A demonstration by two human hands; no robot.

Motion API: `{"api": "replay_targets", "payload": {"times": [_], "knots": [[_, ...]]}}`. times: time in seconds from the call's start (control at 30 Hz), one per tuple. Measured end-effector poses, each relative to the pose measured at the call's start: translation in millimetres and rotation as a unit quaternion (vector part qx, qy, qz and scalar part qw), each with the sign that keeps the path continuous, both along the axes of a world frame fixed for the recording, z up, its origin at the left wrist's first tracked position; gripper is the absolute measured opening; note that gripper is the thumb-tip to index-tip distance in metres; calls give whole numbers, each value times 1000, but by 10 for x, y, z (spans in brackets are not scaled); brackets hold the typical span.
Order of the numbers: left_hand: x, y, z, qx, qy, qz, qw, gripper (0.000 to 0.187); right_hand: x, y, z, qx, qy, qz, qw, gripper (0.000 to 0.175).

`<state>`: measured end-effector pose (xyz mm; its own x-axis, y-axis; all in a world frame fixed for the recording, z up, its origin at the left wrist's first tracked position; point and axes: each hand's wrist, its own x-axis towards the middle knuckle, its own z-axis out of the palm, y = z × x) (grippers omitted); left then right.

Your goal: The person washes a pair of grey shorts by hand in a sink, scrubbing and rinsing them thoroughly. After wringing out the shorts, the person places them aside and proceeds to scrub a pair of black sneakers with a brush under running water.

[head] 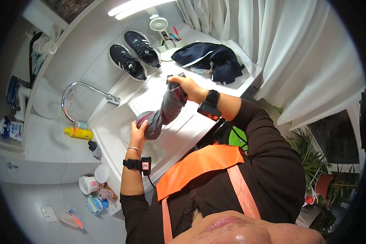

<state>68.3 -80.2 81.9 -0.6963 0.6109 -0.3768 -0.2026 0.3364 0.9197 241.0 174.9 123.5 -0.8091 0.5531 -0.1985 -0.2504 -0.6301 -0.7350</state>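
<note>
A grey cloth garment (170, 105) with dark red trim is stretched in a long bunched roll between my two hands, above the white laundry sink (109, 146). My left hand (138, 132) grips its lower end over the basin, where some suds show. My right hand (190, 88) holds the upper, darker end, higher and to the right, over the ribbed washboard (183, 131) side. The garment's exact kind cannot be told. My palms and the cloth hide part of the basin.
Behind the sink, a chrome faucet (91, 87) arches over the rim. Black sneakers (134, 56) and a navy garment (212, 61) rest at the back and right. A yellow bottle (79, 133) and a dark cloth (94, 149) lie at the left. A small fan (158, 24) stands behind.
</note>
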Motion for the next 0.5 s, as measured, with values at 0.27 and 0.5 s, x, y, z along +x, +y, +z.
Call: {"api": "replay_targets", "payload": {"times": [0.27,0.5], "knots": [[630,1137,-544,-103,-208,-195,953,60,871,1041,390,-117,113,-45,986,17],[1214,2052,-426,50,-123,-332,934,68,1162,1468,782,-72,141,-115,981,14]]}}
